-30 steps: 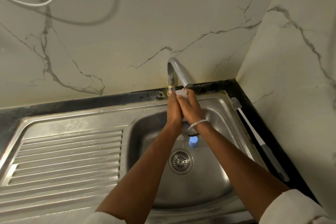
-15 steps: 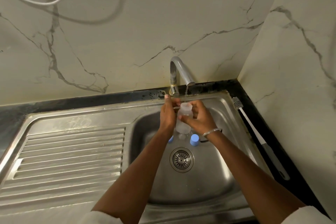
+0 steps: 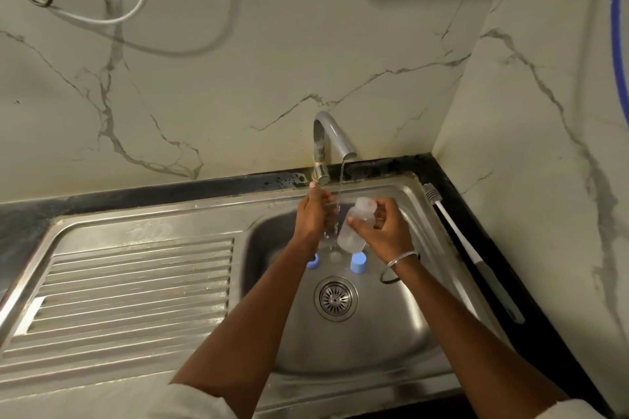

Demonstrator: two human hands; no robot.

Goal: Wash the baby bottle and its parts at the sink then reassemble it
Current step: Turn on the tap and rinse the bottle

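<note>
— Shifted right, off the stream (image 3: 341,180), that bottle (image 3: 354,228)?
— Yes: frosted, clear, tilted over the sink (image 3: 391,333), right hand (image 3: 384,231) curled round it. Left hand (image 3: 313,214) under the water; grip unclear.

The left hand (image 3: 315,214) let go of the bottle (image 3: 355,226); the right hand (image 3: 381,231) drew it aside, clear of the stream (image 3: 341,187) by the left fingertips.

Centre frame, the left hand (image 3: 315,214) blurs under the water (image 3: 341,180), grip unreadable; its wrist half hides a blue cap (image 3: 313,263). The right hand (image 3: 384,231) covers the middle of the bottle (image 3: 350,241).
</note>
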